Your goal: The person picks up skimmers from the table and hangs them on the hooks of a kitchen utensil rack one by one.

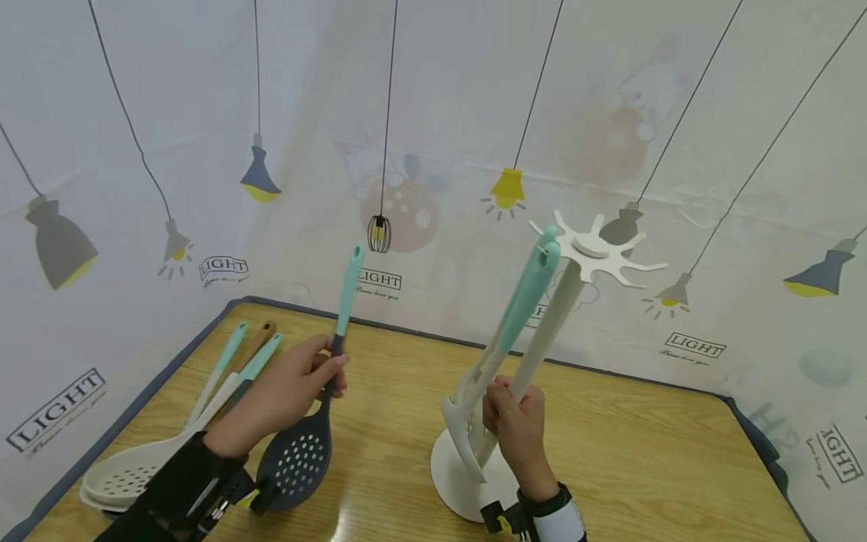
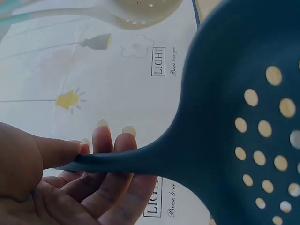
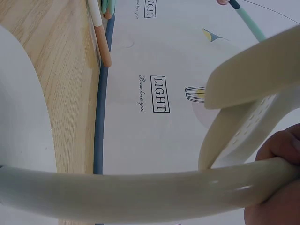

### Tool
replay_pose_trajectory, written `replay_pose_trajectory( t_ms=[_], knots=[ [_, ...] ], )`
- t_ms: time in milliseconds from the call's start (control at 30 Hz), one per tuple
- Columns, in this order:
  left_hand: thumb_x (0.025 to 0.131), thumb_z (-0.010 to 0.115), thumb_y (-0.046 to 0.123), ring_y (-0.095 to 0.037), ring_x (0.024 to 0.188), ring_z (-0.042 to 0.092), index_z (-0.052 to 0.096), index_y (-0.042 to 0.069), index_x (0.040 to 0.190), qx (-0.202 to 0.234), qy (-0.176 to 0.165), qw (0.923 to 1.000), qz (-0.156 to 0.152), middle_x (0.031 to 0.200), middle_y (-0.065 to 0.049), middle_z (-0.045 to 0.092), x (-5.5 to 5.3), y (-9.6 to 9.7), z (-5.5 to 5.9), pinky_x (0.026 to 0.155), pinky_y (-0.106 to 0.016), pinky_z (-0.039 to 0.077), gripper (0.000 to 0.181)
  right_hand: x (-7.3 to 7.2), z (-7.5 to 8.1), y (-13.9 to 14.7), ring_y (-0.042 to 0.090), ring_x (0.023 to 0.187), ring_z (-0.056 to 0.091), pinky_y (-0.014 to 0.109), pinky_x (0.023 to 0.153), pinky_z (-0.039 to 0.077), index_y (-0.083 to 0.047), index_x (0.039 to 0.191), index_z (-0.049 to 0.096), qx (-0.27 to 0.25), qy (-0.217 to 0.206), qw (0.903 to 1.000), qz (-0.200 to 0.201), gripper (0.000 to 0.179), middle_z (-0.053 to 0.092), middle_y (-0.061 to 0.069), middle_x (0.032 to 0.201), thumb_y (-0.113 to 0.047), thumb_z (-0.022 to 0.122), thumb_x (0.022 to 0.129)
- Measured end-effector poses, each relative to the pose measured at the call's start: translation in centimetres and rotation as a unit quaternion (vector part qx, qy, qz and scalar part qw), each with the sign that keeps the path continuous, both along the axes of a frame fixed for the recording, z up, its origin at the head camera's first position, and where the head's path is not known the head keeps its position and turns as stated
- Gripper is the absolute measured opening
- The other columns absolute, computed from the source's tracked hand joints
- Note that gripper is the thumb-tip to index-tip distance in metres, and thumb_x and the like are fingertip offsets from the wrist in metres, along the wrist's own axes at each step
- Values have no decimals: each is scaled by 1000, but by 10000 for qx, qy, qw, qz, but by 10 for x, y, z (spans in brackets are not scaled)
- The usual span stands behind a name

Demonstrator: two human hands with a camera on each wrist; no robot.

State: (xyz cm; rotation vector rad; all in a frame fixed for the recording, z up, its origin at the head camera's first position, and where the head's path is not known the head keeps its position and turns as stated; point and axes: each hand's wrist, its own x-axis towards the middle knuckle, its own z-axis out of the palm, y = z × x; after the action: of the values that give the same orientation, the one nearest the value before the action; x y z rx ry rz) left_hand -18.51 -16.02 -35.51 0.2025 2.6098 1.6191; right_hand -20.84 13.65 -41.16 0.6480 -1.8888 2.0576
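My left hand [image 1: 291, 388] pinches a skimmer [image 1: 296, 461] by the dark neck between thumb and fingers. The skimmer has a dark blue-grey perforated head, pointing down, and a mint handle, pointing up. In the left wrist view, the perforated head [image 2: 211, 89] fills the right side. My right hand [image 1: 520, 425] grips the pole [image 1: 552, 327] of a white utensil stand with a hooked top [image 1: 592, 252] and a round base [image 1: 450, 474]. Two pale utensils with mint handles [image 1: 524, 297] hang from its hooks; their heads partly overlap the pole.
Several utensils lie piled at the table's left, including a pale slotted spoon [image 1: 125, 474], mint handles [image 1: 232, 346] and a brown handle [image 1: 260, 342]. Behind the wooden table [image 1: 650, 444], a cloth backdrop printed with lamps [image 1: 447, 90] rises along the back and left.
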Motion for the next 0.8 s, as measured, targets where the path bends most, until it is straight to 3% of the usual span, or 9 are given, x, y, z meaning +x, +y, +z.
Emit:
replay_pose_trajectory(
  t_ms=[367,567,800],
  knots=[
    [101,46,29,-22,79,63,51,4,109,238,233,9991,-278,85,-11,62,13,9,15,69,-30,52,26,0,0,0,8,39,31,29,33,28,-5,59,37,69,-74,9999,-84,39,32,2,48,-4,47,97],
    [102,45,25,-23,82,62,55,2,118,390,494,9967,-515,85,-10,61,21,13,21,72,-30,52,30,0,0,1,8,39,32,30,34,28,-5,60,37,70,-89,9999,-106,39,32,2,48,-4,47,97],
    [101,46,26,-23,84,63,55,2,122,543,562,9958,-481,86,-9,61,30,19,28,75,-29,53,33,0,0,0,9,39,32,30,34,28,-6,60,37,72,9,9999,-78,39,32,2,48,-5,47,97]
  ],
)
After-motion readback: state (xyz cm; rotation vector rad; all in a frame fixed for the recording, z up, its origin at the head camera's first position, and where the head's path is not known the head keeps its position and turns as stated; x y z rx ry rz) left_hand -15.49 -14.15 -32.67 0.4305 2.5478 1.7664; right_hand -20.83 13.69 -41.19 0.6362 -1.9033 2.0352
